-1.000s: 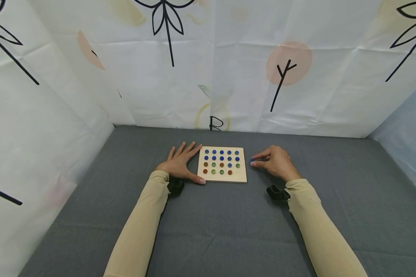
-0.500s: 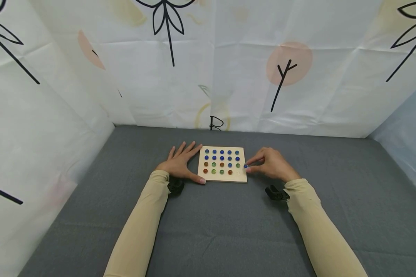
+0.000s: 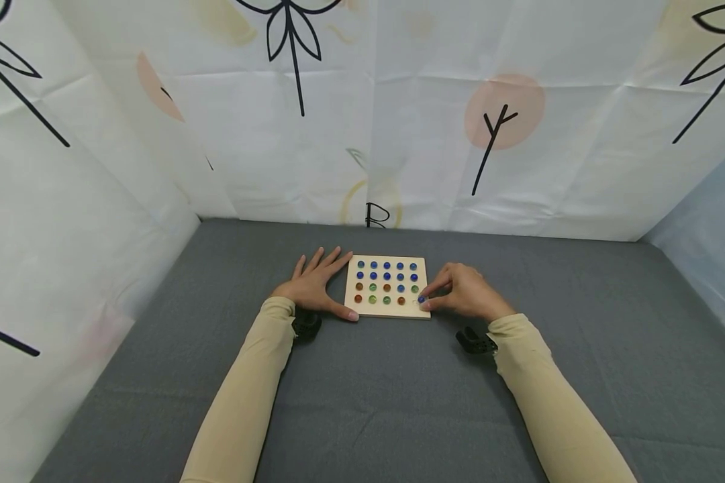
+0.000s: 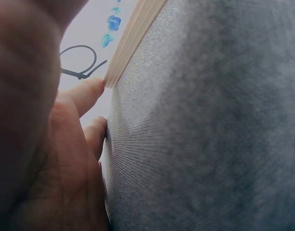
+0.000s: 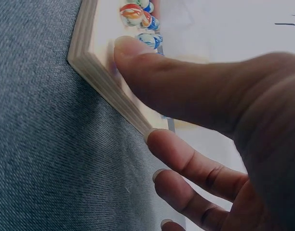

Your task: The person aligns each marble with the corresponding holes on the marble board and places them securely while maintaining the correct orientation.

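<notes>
A pale wooden board (image 3: 379,310) lies flat on the grey cloth, bearing rows of glass marbles (image 3: 387,276) in blue, green and brownish red. My left hand (image 3: 310,290) rests beside it with fingers spread; index fingertip and thumb touch its left edge. Between thumb and index finger, my right hand (image 3: 466,292) pinches a blue marble (image 3: 421,299) over the board's near right corner, right by an unfilled hollow. The right wrist view has the thumb (image 5: 142,60) over the board's top, with swirled marbles (image 5: 132,14) behind; the held marble is hidden there.
Grey cloth (image 3: 362,389) covers the table around the board. A white patterned fabric backdrop (image 3: 411,147) rises behind the far edge and along both sides. Black wrist straps with cameras (image 3: 476,341) sit under the sleeves.
My right hand has moved left and a little nearer with the blue marble, from beside the board to over its near right corner. The left hand has stayed still.
</notes>
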`<state>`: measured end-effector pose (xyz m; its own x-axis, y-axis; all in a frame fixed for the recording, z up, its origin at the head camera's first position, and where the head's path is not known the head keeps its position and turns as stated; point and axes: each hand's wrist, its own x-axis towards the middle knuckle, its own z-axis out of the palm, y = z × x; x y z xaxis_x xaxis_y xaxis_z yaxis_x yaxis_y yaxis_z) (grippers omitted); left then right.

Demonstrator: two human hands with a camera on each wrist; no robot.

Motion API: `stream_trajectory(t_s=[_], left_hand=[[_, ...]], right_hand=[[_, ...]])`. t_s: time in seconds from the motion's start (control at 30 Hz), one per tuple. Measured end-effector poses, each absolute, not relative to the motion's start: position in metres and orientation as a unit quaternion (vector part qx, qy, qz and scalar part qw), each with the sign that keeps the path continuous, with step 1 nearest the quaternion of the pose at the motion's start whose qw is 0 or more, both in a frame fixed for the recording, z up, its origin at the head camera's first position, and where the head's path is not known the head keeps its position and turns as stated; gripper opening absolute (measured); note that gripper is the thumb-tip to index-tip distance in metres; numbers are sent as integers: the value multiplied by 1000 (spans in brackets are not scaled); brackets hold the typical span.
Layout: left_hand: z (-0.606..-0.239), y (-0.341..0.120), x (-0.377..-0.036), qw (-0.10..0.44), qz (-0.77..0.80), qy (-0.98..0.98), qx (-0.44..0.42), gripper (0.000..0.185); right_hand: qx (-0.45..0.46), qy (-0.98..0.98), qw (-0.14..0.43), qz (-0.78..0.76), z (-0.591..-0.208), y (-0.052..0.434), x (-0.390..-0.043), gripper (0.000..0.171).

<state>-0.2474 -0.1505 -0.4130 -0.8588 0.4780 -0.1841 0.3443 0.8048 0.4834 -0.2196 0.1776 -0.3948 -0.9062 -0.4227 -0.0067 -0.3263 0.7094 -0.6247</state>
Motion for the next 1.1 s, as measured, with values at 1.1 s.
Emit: stream_trajectory(t_s=[1.1], left_hand=[[-414,-152,-248,148,221,939,216,124]], right_hand=[[-197,923,63,-324,-397,166,-217,10]])
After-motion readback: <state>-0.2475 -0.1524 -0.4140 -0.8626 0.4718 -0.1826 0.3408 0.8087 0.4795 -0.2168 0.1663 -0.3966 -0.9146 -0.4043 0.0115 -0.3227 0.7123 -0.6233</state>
